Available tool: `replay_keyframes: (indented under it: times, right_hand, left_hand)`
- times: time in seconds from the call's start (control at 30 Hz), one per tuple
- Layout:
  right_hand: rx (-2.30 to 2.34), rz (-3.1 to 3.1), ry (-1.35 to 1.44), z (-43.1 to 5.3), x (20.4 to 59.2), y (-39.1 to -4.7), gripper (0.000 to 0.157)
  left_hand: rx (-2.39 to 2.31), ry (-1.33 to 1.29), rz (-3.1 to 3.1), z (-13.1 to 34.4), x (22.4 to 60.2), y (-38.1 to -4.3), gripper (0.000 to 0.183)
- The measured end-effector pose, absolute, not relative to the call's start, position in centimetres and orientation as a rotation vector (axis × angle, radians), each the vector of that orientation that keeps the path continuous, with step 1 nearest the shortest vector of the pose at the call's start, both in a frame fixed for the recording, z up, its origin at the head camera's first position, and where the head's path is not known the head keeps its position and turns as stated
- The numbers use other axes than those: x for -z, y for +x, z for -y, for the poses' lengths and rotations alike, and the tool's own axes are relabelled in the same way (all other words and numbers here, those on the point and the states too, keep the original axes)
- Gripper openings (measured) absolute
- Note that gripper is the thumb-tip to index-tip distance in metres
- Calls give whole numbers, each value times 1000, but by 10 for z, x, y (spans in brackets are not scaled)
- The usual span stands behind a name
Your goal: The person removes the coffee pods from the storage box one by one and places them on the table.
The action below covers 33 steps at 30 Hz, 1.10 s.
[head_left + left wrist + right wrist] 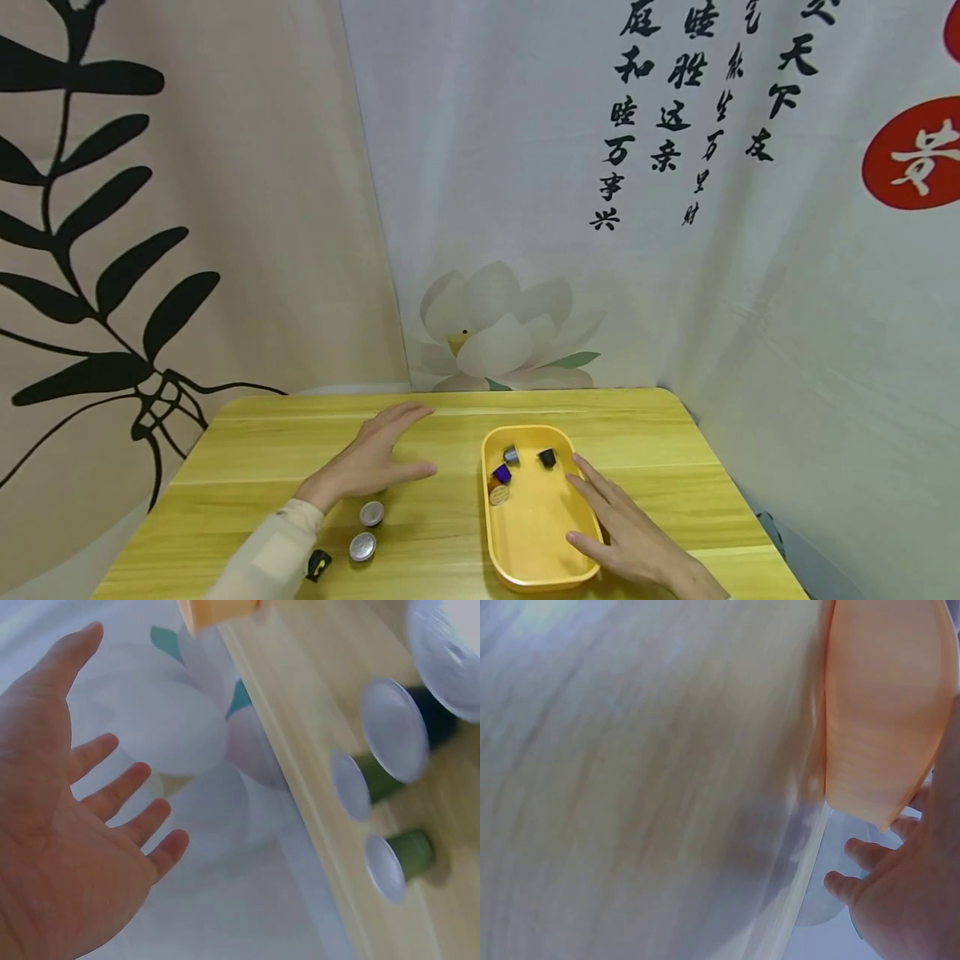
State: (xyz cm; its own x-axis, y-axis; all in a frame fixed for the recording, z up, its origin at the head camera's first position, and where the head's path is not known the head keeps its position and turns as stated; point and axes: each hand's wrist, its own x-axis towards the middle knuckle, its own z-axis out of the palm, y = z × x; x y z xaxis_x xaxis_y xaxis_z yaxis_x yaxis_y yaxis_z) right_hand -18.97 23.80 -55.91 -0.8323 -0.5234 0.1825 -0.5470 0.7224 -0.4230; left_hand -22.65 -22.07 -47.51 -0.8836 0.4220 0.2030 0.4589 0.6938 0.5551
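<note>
Hands first: my left hand (371, 467) lies flat on the yellow wooden table (255, 467), fingers straight and spread, holding nothing; from the left wrist view the palm (67, 847) is open with every finger apart. My right hand (626, 529) rests against the right rim of the yellow tray (536, 575), fingers straight and relaxed, thumb over the rim toward the tray's inside, and it grips nothing. From the right wrist view I only make out a few fingertips (855, 851) beside the tray's pale orange wall (885, 712); the rest of that picture is blur.

Inside the tray, at its far end, I count four small capsules: a silver one (512, 455), a black one (547, 457), a purple one (501, 474) and a brownish one (498, 494) just beside the purple. My right fingertips are near the black capsule but apart from it.

On the bare table by my left wrist sit two foil-topped capsules, one (371, 512) just behind the other (362, 547), and a dark capsule (318, 564) near my sleeve (262, 554). The left wrist view shows green-bodied capsules (394, 859) with silver lids lying on the wood.

Behind the table hang printed cloths, one with a lotus flower (498, 329), one with black leaves (97, 275)
</note>
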Motion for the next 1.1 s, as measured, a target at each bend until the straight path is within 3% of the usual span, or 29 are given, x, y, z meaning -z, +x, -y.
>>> replay_keyframes:
  times: [0.57, 1.1]
  right_hand:
    - [-710, 2850, 896, -238, 559, -188, 75]
    - [-738, 2881, 887, -237, 560, -189, 76]
  left_hand:
    - [756, -1113, 2864, 142, 471, -238, 85]
    - [521, -1285, 2869, 92, 482, -252, 68]
